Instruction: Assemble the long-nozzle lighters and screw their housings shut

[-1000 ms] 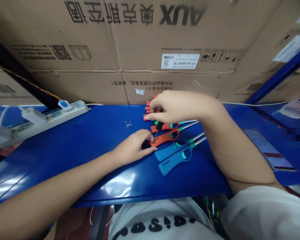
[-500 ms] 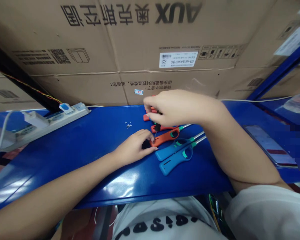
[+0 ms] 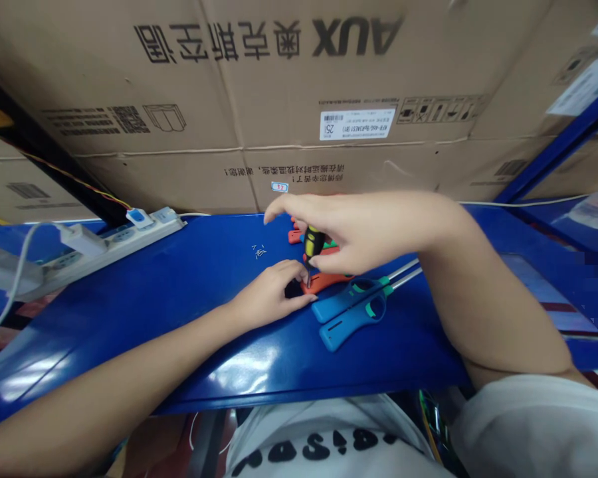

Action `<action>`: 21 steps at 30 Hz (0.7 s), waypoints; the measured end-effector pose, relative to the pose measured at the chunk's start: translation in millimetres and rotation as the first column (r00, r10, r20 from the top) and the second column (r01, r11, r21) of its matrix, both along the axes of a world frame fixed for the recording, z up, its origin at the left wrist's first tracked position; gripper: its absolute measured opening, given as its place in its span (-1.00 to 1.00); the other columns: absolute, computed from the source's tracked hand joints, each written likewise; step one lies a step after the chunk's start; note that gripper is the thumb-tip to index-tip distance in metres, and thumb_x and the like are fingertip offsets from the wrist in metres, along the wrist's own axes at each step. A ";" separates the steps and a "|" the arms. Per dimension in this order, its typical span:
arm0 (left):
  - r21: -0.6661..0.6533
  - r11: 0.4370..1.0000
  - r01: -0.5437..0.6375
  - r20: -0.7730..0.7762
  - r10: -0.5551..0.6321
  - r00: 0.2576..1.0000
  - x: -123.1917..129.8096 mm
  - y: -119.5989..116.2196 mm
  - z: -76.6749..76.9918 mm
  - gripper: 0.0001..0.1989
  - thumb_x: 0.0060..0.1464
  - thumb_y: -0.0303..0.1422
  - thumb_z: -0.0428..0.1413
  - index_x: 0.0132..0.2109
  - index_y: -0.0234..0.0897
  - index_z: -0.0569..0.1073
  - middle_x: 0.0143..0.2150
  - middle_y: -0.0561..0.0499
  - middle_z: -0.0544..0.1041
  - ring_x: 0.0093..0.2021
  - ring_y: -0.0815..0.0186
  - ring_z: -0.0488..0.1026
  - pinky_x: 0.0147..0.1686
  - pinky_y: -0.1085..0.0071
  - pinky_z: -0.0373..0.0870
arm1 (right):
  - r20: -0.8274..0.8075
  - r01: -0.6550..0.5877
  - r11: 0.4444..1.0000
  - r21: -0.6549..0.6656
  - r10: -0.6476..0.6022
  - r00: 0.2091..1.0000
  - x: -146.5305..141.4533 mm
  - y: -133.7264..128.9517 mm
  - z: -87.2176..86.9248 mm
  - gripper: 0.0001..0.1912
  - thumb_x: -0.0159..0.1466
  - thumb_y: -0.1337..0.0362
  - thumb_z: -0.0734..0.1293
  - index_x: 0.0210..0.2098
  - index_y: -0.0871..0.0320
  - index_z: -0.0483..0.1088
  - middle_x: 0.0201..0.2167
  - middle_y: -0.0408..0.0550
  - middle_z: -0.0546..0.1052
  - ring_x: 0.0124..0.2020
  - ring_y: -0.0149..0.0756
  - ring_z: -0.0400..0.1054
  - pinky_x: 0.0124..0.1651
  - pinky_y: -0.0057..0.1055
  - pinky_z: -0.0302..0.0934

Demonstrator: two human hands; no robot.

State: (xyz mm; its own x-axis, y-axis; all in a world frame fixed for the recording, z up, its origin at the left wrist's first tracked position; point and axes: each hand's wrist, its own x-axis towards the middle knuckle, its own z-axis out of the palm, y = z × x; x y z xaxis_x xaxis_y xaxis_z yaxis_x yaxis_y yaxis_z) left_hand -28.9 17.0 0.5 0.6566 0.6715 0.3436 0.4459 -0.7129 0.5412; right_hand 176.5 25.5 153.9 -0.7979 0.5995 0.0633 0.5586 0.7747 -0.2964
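My right hand (image 3: 339,229) is closed around a black and yellow screwdriver (image 3: 313,244), its index finger lifted off the handle. The tool's tip meets the handle end of an orange lighter (image 3: 323,281). Beside that end, my left hand (image 3: 274,292) curls its fingers and thumb, gripping the lighter's end. Two blue lighters (image 3: 336,305) with metal stems lie nearer to me, side by side. Behind the orange one are more red lighters (image 3: 295,236), partly hidden under my right hand. Several tiny screws (image 3: 260,251) are scattered left of the lighters.
A white power strip (image 3: 114,245) with plugs and cables runs along the left of the blue table (image 3: 179,305). Large cardboard boxes (image 3: 259,119) stand behind. A phone (image 3: 558,299) lies at the right, partly behind my right forearm.
My right hand's index finger has opened away from the screwdriver, showing its yellow and black handle. The hand has turned and shifted slightly. The view has moved a little; my left hand stays at the orange lighter.
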 end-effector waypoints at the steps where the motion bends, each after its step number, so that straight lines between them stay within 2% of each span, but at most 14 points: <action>1: -0.002 1.000 -0.004 0.003 0.004 1.000 0.0 0.4 -0.7 -0.80 0.19 -0.26 0.26 -0.17 -0.27 0.46 -0.19 -0.03 0.57 -0.16 0.20 0.52 -0.12 0.29 0.45 | -0.009 -0.043 0.999 -0.008 0.043 0.999 0.7 -0.5 -0.8 -0.46 0.25 0.22 0.41 0.20 0.01 0.30 -0.06 -0.09 0.58 -0.27 -0.30 0.43 -0.28 -0.42 0.23; 3: -0.020 1.000 -0.016 0.003 0.016 1.000 0.1 0.5 -0.7 -0.82 0.18 -0.27 0.26 -0.19 -0.27 0.47 -0.20 -0.04 0.57 -0.17 0.19 0.52 -0.14 0.29 0.45 | -0.019 -0.111 0.994 0.010 0.111 0.994 0.8 -0.7 -3.7 -0.66 0.29 0.27 0.35 0.06 0.10 0.38 -0.04 -0.02 0.55 -0.18 -0.28 0.43 -0.18 -0.39 0.27; 5: -0.052 0.998 -0.028 -0.001 0.028 1.000 0.3 -0.4 1.8 -0.83 0.17 -0.28 0.26 -0.21 -0.26 0.47 -0.21 -0.03 0.57 -0.19 0.20 0.52 -0.16 0.29 0.44 | -0.107 -0.130 0.991 0.021 0.131 0.985 2.1 0.2 -7.7 -0.87 0.29 0.31 0.34 -0.15 0.14 0.43 -0.11 -0.03 0.55 -0.13 -0.26 0.42 -0.10 -0.35 0.28; 7: -0.086 0.996 -0.030 -0.010 0.029 1.000 0.6 -1.8 6.1 -0.82 0.16 -0.26 0.27 -0.20 -0.26 0.47 -0.22 -0.01 0.58 -0.20 0.21 0.52 -0.16 0.30 0.43 | -0.235 -0.120 0.992 -0.022 0.112 0.966 8.1 1.5 -12.2 -0.93 0.26 0.31 0.38 -0.24 0.12 0.44 -0.19 -0.07 0.54 -0.15 -0.26 0.42 -0.09 -0.32 0.29; 11: -0.096 0.995 -0.010 -0.048 0.005 0.999 0.7 -2.4 13.9 -0.87 0.23 -0.28 0.20 -0.19 -0.25 0.47 -0.22 0.01 0.58 -0.20 0.25 0.51 -0.16 0.33 0.41 | -0.506 0.018 0.990 -0.137 -0.086 0.858 36.6 2.6 -24.2 -0.86 0.25 0.18 0.43 -0.28 0.11 0.46 -0.28 -0.07 0.50 -0.24 -0.24 0.39 -0.19 -0.28 0.28; 13: -0.078 0.997 0.001 -0.085 -0.008 0.996 1.0 -1.0 17.4 -0.92 0.29 -0.34 0.13 -0.19 -0.25 0.47 -0.22 0.00 0.57 -0.21 0.27 0.52 -0.17 0.35 0.41 | -0.531 0.147 0.969 -0.200 -0.233 0.814 55.4 3.9 -33.9 -0.79 0.31 0.09 0.37 -0.32 0.09 0.41 -0.40 -0.12 0.40 -0.37 -0.30 0.30 -0.29 -0.31 0.22; 15: -0.044 0.999 0.007 -0.155 -0.014 0.988 2.1 0.8 22.5 -0.93 0.30 -0.39 0.09 -0.19 -0.25 0.46 -0.21 -0.01 0.57 -0.20 0.28 0.52 -0.17 0.37 0.41 | -0.499 0.258 0.951 -0.169 -0.308 0.810 74.5 7.1 -46.3 -0.73 0.34 0.05 0.31 -0.38 0.09 0.31 -0.48 -0.18 0.28 -0.45 -0.35 0.16 -0.35 -0.35 0.12; 17: 0.029 1.000 0.012 -0.275 -0.003 0.962 4.4 2.4 29.9 -0.94 0.30 -0.40 0.08 -0.18 -0.25 0.44 -0.20 -0.02 0.56 -0.20 0.26 0.51 -0.19 0.36 0.40 | -0.406 0.282 0.955 -0.089 -0.294 0.865 92.5 11.7 -59.3 -0.75 0.34 0.09 0.27 -0.38 0.10 0.26 -0.44 -0.17 0.29 -0.40 -0.34 0.16 -0.30 -0.35 0.11; 19: 0.139 0.989 0.046 -0.426 0.018 0.904 7.6 3.9 37.8 -0.91 0.33 -0.38 0.04 -0.16 -0.24 0.43 -0.19 -0.04 0.55 -0.21 0.22 0.50 -0.22 0.34 0.39 | -0.248 0.232 0.963 -0.139 -0.261 0.933 108.4 16.0 -70.2 -0.78 0.34 0.11 0.24 -0.35 0.11 0.27 -0.40 -0.13 0.34 -0.38 -0.32 0.19 -0.28 -0.35 0.14; 21: 0.237 0.963 0.125 -0.563 0.031 0.826 11.0 6.0 43.3 -0.83 0.37 -0.36 -0.03 -0.17 -0.25 0.43 -0.21 -0.07 0.54 -0.25 0.20 0.49 -0.25 0.32 0.38 | -0.056 0.188 0.945 -0.268 -0.210 0.976 120.7 17.9 -77.2 -0.81 0.33 0.14 0.23 -0.27 0.13 0.34 -0.35 -0.10 0.41 -0.36 -0.31 0.24 -0.27 -0.37 0.17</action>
State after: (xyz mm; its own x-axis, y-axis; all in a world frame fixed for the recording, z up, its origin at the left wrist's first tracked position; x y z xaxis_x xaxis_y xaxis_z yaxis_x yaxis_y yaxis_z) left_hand -17.9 22.9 43.8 0.8152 0.5759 0.0621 0.5766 -0.8170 0.0084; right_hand 297.2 43.4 76.7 -0.6593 0.7499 -0.0553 0.6586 0.5404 -0.5236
